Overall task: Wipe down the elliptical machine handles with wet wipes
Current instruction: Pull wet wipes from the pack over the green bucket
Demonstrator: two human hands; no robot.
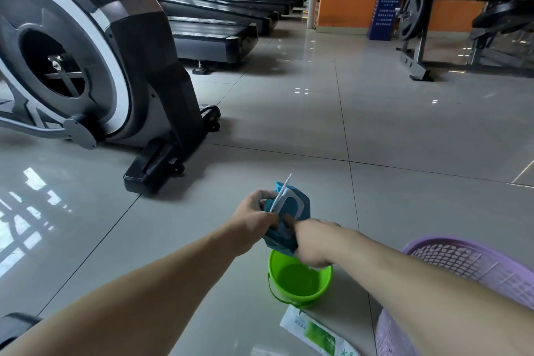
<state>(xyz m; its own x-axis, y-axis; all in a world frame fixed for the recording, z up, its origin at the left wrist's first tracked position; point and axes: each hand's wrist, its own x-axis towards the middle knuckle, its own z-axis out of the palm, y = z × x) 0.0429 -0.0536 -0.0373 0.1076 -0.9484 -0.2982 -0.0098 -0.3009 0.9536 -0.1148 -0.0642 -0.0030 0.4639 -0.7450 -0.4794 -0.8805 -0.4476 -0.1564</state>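
A blue pack of wet wipes is held in the air above the floor, its white flip lid standing open. My left hand grips the pack's left side. My right hand is at the pack's lower front, a finger at the lid opening; whether it pinches a wipe is hidden. The elliptical machine stands at the left, showing its flywheel housing and base. Its handles are out of view.
A small green bucket sits on the tiled floor under my hands. A purple mesh basket is at the lower right. A white-green wipe packet lies near the bottom edge. Treadmills line the back; a weight rack stands at right.
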